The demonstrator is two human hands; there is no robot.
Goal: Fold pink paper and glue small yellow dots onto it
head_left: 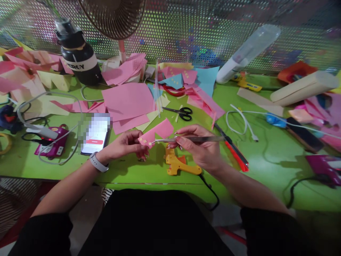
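Between the fingers of my left hand [130, 144] is a cut piece of pink paper [163, 130] with small pale yellow squares on its lower left part. My right hand [198, 144] grips metal tweezers [205, 139], whose tips touch or nearly touch the paper by one of the squares. Under the hands lies a yellow hot glue gun [178, 164], its black cord running off the front edge. Black-handled scissors [183, 113] rest behind the paper. A red utility knife [237, 156] lies right of my right hand.
A lit phone [94, 135] and a purple power strip [53, 144] sit on the left of the green table [128, 174]. Pink sheets [128, 101], a black bottle [80, 57] and a fan [113, 14] stand or lie behind. A white cable [239, 121] curls on the right.
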